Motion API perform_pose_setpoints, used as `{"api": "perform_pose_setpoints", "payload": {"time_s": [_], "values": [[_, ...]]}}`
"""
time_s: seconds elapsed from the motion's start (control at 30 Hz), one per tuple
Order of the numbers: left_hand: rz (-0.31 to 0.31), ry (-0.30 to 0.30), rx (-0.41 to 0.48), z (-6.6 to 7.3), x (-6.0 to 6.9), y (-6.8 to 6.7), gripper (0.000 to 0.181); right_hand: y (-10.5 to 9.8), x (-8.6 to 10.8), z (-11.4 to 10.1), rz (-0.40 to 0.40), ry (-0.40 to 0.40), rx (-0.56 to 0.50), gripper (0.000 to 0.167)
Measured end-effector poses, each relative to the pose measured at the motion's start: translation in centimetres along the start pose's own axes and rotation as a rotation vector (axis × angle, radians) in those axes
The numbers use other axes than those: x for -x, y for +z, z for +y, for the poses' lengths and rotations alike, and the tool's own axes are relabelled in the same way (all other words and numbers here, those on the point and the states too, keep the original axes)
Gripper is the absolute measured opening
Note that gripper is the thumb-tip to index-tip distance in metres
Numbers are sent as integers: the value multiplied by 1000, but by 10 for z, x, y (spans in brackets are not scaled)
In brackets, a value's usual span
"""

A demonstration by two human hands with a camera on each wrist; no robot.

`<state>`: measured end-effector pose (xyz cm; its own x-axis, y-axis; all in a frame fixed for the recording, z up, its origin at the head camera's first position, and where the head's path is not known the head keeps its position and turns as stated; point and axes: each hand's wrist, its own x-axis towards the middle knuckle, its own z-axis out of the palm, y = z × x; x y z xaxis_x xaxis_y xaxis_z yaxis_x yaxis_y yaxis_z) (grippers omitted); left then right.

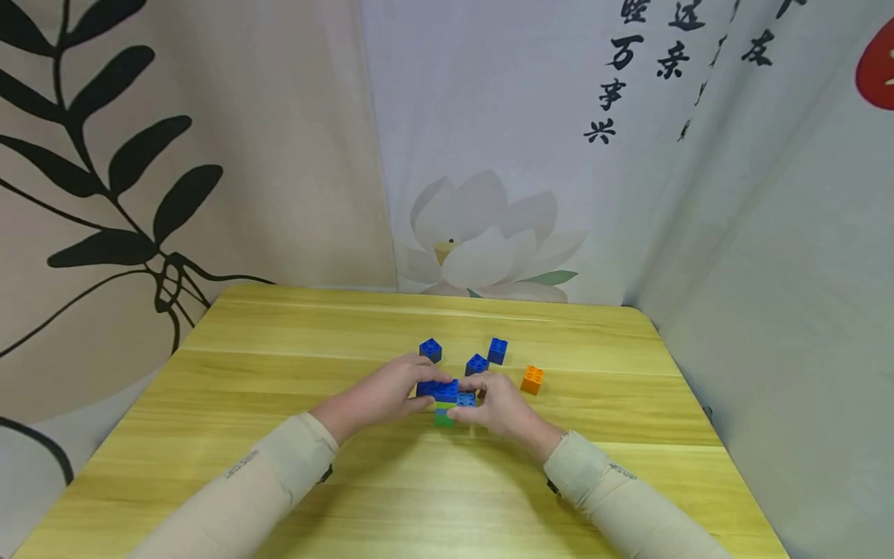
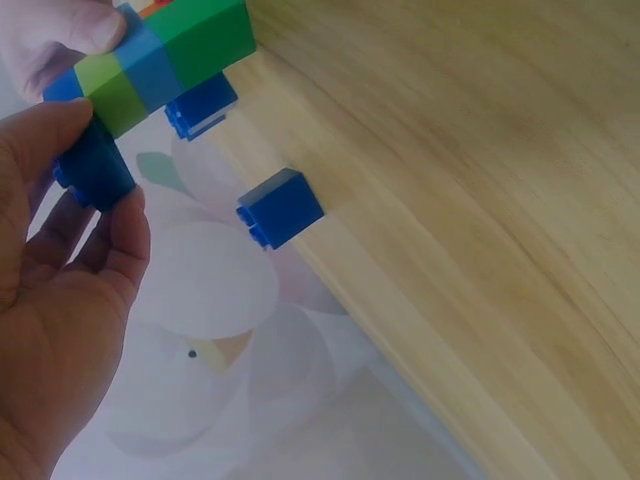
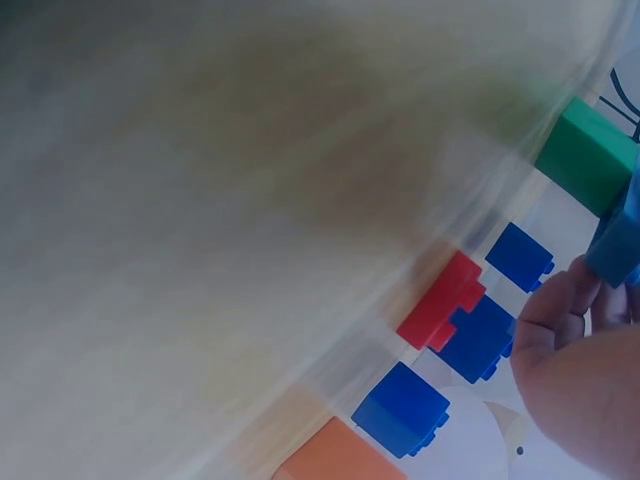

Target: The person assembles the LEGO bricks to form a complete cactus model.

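A small stack of toy building bricks stands between the hands, with a green brick [image 1: 444,418] at the bottom and blue and lime [image 2: 108,95] layers above. Across its top lies a dark blue brick [image 1: 445,390]. My left hand [image 1: 405,386] grips a dark blue brick [image 2: 95,168] that juts out on the stack's left, thumb and fingers on opposite sides. On the right, my right hand [image 1: 497,404] pinches a lighter blue brick [image 1: 466,399] against the stack. Fingers partly hide how the bricks join.
Behind the hands lie loose blue bricks [image 1: 431,350], [image 1: 497,351] and another blue brick [image 1: 477,365]. An orange brick [image 1: 532,380] sits right of the right hand. A red brick [image 3: 440,302] shows in the right wrist view. A printed curtain hangs behind the wooden table [image 1: 314,326].
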<state>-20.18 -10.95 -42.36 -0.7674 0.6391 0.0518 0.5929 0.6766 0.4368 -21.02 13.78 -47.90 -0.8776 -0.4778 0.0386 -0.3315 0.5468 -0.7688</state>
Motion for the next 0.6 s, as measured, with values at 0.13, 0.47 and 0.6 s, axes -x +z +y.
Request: {"api": "perform_pose_setpoints", "payload": {"time_s": [0.13,0.47,0.6], "values": [[12,8,-7,0,0,1,41,-1,0,1,0,-10,10,40],[13,12,-15,2,-1,0,41,0,0,2,8,-45,13,38],[13,8,-22,2,-1,-1,41,2,1,1,42,-107,65,57]]}}
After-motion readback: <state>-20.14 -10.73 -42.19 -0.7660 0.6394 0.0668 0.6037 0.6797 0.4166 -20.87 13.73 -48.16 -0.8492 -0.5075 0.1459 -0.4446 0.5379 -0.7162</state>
